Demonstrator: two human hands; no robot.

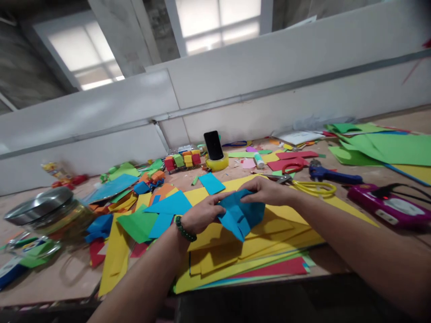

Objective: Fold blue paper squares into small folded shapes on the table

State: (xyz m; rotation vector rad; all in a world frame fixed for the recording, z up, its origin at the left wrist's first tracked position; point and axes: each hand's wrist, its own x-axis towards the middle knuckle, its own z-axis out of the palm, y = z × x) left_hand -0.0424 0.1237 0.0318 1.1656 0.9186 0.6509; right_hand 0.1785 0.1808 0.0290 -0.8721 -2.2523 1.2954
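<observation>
A creased piece of blue paper (240, 215) is held up between my two hands, over a stack of yellow paper sheets (215, 258). My left hand (204, 213), with a dark green beaded bracelet (184, 229) at its wrist, pinches the paper's left edge. On the upper right side, my right hand (264, 190) grips the same paper between thumb and fingers. Folds and a small flap show on its face. Flat blue scraps (171, 204) and a green piece (138, 225) lie left of my left hand.
Scissors with yellow handles (316, 188), a blue-handled glue gun (333, 175) and a magenta device (387, 206) lie to the right. A phone (213, 145) leans at a yellow tape roll (217, 163). On the left stands a glass jar with a metal lid (39, 206).
</observation>
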